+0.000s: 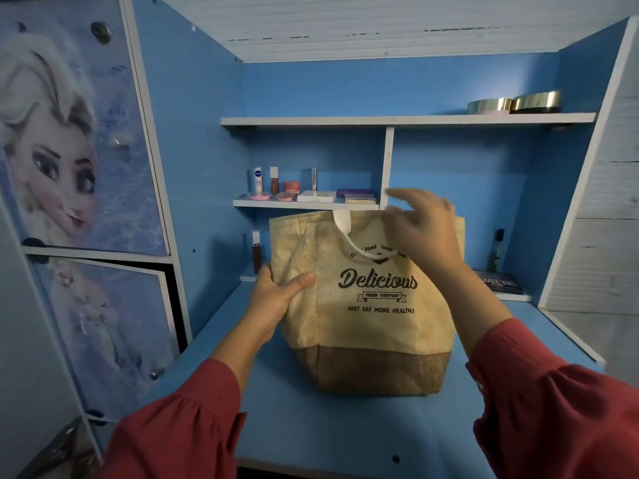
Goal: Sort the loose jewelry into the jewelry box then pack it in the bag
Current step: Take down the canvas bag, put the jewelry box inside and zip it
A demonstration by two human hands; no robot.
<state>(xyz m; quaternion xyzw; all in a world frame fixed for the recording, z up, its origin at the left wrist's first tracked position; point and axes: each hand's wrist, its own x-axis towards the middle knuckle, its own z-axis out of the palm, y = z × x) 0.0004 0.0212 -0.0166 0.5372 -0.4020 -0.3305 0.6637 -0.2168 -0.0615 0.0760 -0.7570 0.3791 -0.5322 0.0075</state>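
- Where I stand, a blue desk [363,433] fills the lower view; blue side panels and a blue back wall close it in, white edging on every board.
- Left of desk: cabinet doors [79,133] printed with a cartoon ice-princess figure, pale blue, round knobs.
- Top shelf [408,119], right end: two round gold tins [513,102] side by side, touching.
- Small middle shelf [306,203], left compartment: cosmetics in a row – white tube, small bottle, pink pots, silver stick, flat palettes [335,196].
- Back right corner of desk: dark palette box [499,281] marked "MATTE", a slim dark bottle [497,250] upright behind it. Back left: a brown lip tube [256,252] upright, just beside the bag.
- Bag [363,305]: stands upright mid-desk, towards the back edge. Pale woven upper, darker brown band at the base. White strap handle drooping over the front. Dark print: "Delicious", "FRESH EVERYDAY", "JUST EAT MORE HEALTHY".
- Jewelry box: can't see it from here; can't tell what the bag holds.
- My left hand [276,293]: gripping the bag's left edge partway up, thumb lying across the front face, fingers wrapped behind.
- My right hand [423,224]: raised at the bag's upper right rim, fingers spread and loosely bent, blurred. Holds nothing I can make out; can't tell whether fingertips touch the rim.
- Both arms in red sleeves [179,437], gathered at the forearm.
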